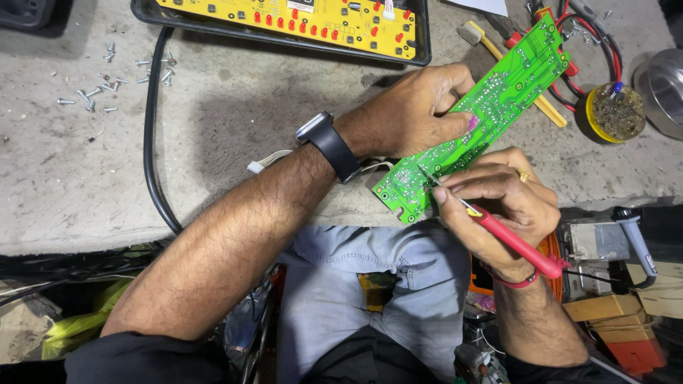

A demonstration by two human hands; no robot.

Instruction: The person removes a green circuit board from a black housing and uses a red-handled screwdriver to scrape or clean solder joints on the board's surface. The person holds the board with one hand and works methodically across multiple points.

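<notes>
Clamped between thumb and fingers, the left hand point(416, 107) holds a green circuit board point(484, 107) tilted over the concrete bench's point(235, 142) front edge. Closed pen-style, the right hand point(505, 203) grips a red-handled soldering iron point(509, 238), tip touching the board's lower end. Loose screws point(107, 82) lie well apart at far left; a yellow board point(299, 21) sits beyond.

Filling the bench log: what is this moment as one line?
left hand: holds green circuit board | right hand: red-handled soldering iron, tip on board | bench: loose screws
</notes>
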